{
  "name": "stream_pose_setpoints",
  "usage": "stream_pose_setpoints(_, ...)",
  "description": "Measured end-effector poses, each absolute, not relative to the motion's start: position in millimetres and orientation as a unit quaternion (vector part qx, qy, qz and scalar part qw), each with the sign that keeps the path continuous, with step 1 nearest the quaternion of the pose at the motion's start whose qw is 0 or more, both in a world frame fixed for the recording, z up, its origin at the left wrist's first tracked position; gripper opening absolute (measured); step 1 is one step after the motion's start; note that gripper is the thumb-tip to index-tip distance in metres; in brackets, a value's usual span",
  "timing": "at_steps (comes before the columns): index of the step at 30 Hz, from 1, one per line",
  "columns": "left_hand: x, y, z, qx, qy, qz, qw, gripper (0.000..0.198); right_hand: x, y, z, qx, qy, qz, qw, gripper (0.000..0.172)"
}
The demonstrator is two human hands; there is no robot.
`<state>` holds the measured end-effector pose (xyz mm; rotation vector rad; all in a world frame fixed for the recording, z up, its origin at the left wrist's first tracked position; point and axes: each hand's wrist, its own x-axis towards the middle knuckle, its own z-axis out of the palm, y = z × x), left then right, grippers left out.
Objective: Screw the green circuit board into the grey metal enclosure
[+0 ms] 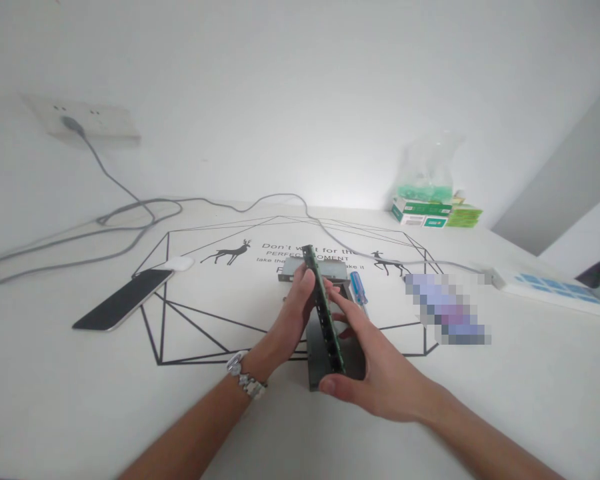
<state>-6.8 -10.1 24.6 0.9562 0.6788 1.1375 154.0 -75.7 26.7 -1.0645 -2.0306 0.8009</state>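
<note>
Both my hands hold a long green circuit board (pixel 324 308) on edge above the table. My left hand (pixel 295 313), with a metal watch on its wrist, grips the board's left side with closed fingers. My right hand (pixel 367 360) clasps the right side, thumb at the near end. Under the board lies a grey metal case (pixel 314 370), and a second grey metal part (pixel 293 269) lies just beyond. A blue-handled screwdriver (pixel 358 288) rests to the right of the board.
A black phone (pixel 123 300) and a white mouse (pixel 179 264) lie at the left. Grey cables (pixel 130 220) run from a wall socket (pixel 87 120). Green boxes (pixel 430 213) stand at the back right, a power strip (pixel 545 288) at far right.
</note>
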Motion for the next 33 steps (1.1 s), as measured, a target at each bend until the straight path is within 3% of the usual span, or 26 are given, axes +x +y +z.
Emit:
stream_pose_setpoints(3,-7,-6,20,0.436,0.308,0.535,0.654,0.083,152,-77,27,-0.413,-0.787,0.305,0.342,0.113)
stream_pose_setpoints(8,-7,-3,16,0.424,0.294,0.585,0.625,0.080,152,-69,19,-0.402,-0.778,0.276,0.396,0.072)
stream_pose_setpoints(10,-8,-3,18,0.401,0.293,0.600,0.627,0.077,154,-65,19,-0.393,-0.776,0.271,0.412,0.063)
stream_pose_setpoints(22,-19,9,32,0.201,0.300,0.613,0.703,0.032,168,-55,30,-0.373,-0.764,0.289,0.440,0.042)
stream_pose_setpoints(33,-20,10,31,0.187,0.274,0.631,0.701,0.027,165,-58,26,-0.407,-0.744,0.288,0.446,0.024)
